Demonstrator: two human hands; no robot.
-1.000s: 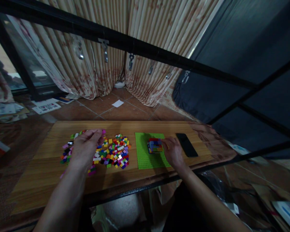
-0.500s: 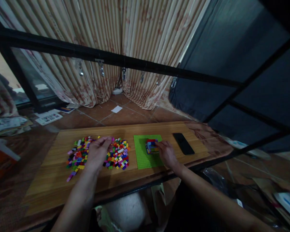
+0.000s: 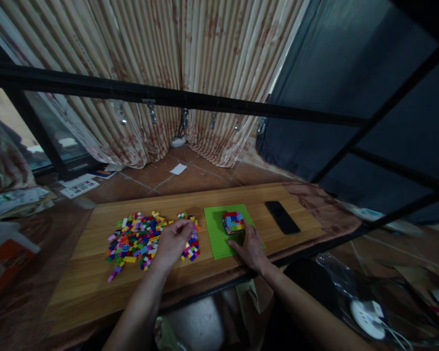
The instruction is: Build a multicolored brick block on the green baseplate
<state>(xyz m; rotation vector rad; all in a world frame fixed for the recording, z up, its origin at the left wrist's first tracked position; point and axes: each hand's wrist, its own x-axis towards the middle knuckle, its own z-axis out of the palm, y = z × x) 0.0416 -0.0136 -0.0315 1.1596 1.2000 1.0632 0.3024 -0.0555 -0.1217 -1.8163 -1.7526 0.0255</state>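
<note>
At eleven o'clock from my loosely spread right hand (image 3: pixel 251 244), the brick build (image 3: pixel 233 222) on the green board (image 3: pixel 217 242) could skew if I bump it. Left hand (image 3: pixel 173 240) is pinched, can't tell on what.

The left hand (image 3: pixel 172 243) is above loose bricks (image 3: pixel 141 236), the right hand (image 3: pixel 252 245) (thumb spread) beside a brick block (image 3: pixel 233 222).

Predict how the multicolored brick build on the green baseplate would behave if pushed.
The brick build looks like hard plastic, so probably stiff. Its low, broad shape should resist tipping. The studded green baseplate beneath may hinder sliding, if they interlock.
</note>
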